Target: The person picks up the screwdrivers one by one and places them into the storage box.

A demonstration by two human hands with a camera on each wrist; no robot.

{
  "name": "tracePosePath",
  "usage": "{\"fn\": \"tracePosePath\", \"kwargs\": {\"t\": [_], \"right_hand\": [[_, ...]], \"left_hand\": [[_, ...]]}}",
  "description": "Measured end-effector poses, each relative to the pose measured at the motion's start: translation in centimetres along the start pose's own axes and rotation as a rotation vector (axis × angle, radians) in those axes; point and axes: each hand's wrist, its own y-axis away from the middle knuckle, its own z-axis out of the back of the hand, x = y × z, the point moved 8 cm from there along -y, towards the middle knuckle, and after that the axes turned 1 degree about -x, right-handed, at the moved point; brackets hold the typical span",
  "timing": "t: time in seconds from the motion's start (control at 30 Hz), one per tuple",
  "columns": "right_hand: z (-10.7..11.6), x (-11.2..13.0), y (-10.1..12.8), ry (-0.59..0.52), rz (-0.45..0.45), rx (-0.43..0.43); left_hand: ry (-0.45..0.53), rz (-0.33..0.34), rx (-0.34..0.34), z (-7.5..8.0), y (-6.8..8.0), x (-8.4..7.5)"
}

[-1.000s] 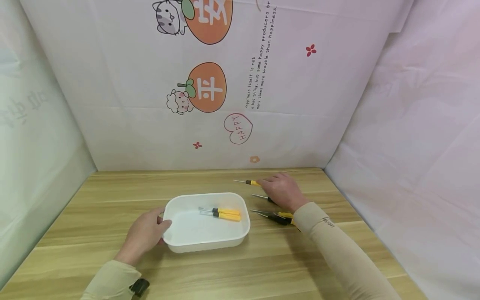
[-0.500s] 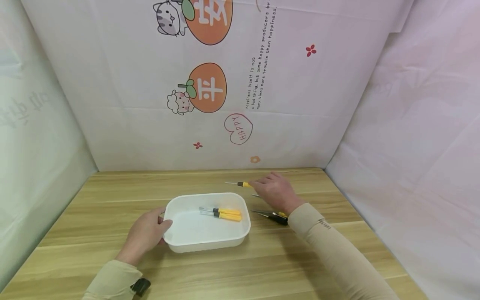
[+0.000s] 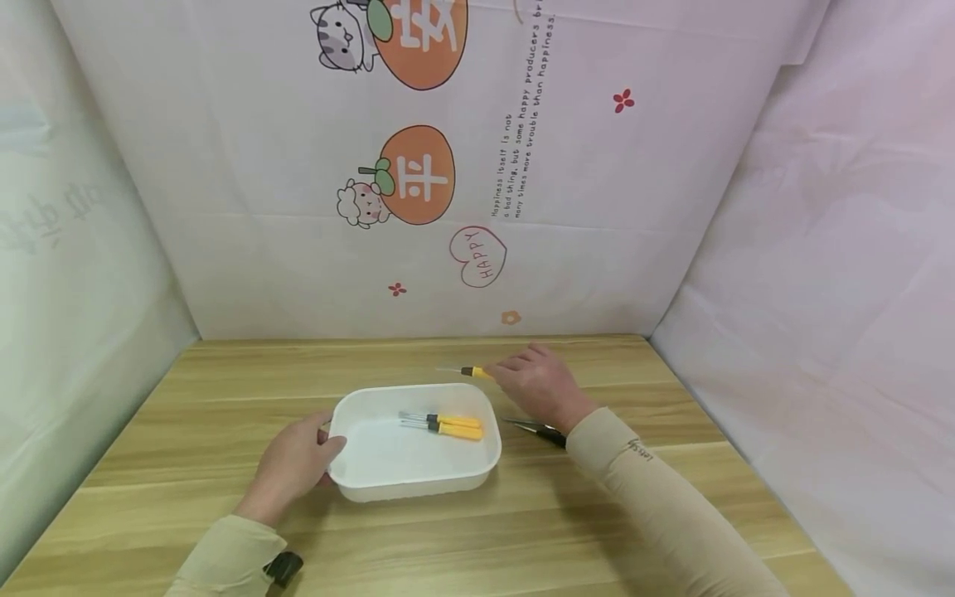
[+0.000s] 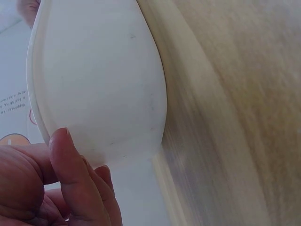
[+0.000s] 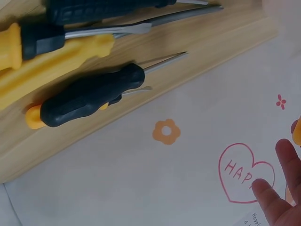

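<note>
My left hand (image 3: 294,458) grips the left end of a white plastic tub (image 3: 409,487), thumb over the rim. In the left wrist view its fingers lie against the tub's outer wall (image 4: 101,75). Inside the tub rest yellow-handled screwdrivers (image 3: 457,431), side by side near the right end. Past the tub's back right corner, my right hand (image 3: 539,385) holds another yellow-handled screwdriver (image 3: 477,372) above the table, its thin shaft pointing left. Only a yellow bit of that handle (image 5: 297,134) shows at the right wrist view's edge.
More screwdrivers lie right of the tub, partly hidden by the right arm; one has a black handle (image 5: 89,96). A yellow handle (image 5: 51,66) lies among them. White printed sheeting (image 3: 567,274) stands behind the wooden table (image 3: 418,547) and along both sides.
My right hand has moved left and slightly nearer, carrying the screwdriver toward the tub's back edge. The left hand and the tub stay about where they were.
</note>
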Motion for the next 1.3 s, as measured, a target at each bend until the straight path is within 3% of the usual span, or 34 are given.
{"fn": "tracePosePath", "kwargs": {"t": [0.27,1.03,1.3], "right_hand": [[0.2,1.5,-0.7,0.007,0.03,-0.006],[-0.6,5.6,-2.1,0.031,0.112,0.154],[-0.5,6.3,-2.1,-0.005,0.132,0.109]], "left_hand": [[0.017,0.008,0.007,0.0,0.0,0.2],[0.014,0.0,0.003,0.1,-0.1,-0.1],[0.026,-0.001,-0.003,0.1,-0.1,0.1]]}}
